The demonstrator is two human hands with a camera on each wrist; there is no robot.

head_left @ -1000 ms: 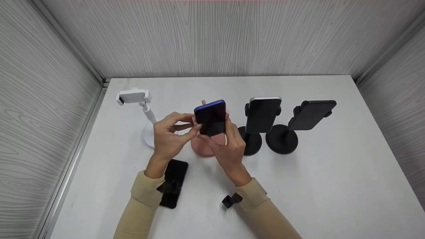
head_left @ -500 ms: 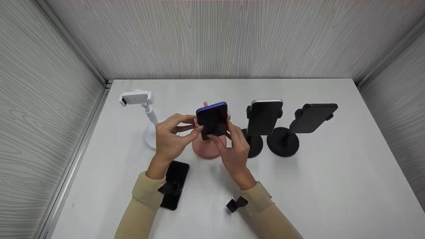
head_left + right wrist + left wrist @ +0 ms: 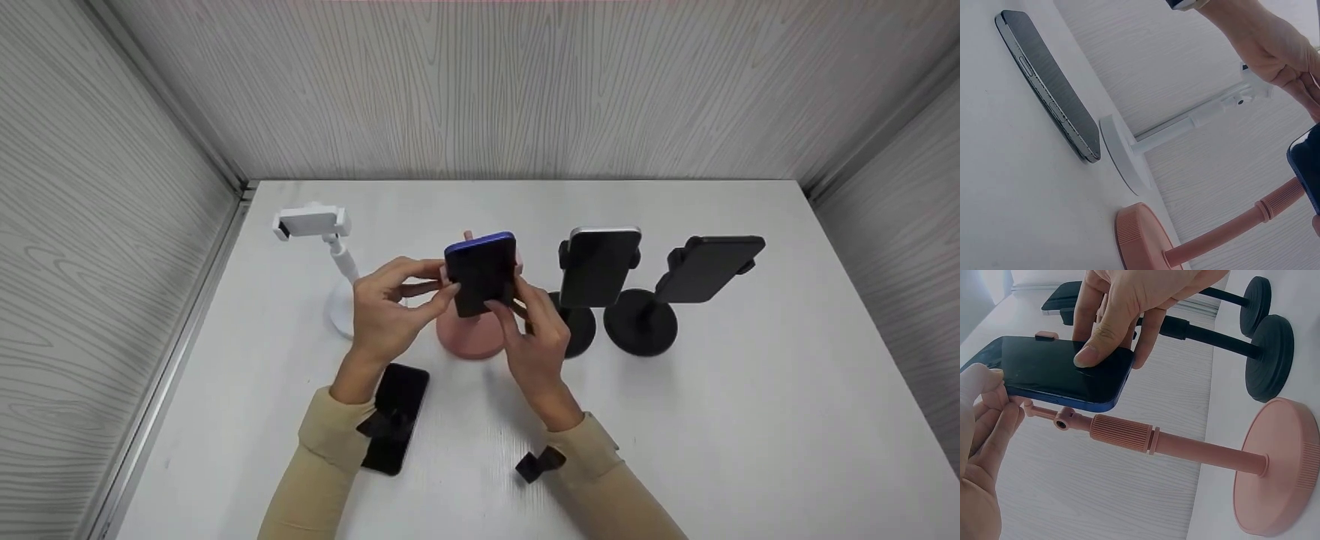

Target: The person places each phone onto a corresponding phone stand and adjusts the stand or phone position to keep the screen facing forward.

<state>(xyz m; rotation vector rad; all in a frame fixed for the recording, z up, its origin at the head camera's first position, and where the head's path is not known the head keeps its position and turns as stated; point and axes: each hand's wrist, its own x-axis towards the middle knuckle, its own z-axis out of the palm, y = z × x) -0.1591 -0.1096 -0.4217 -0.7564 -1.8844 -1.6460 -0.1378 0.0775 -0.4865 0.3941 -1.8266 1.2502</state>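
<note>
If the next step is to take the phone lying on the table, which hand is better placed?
Probably the left hand: the lying phone and the white stand are both on its side. The right hand is farther off. Both hands are at the blue phone.

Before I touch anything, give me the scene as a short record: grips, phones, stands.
Left grip: pinching at left edge of blue phone
Right grip: thumb on its screen, fingers partly hidden behind
Pink stand: clamp pad shows at the phone's right edge; left side hidden by fingers
White stand: holder holds no phone
Black stands: two, carrying silver-edged phone and black phone
Loose phone: flat on table
</note>
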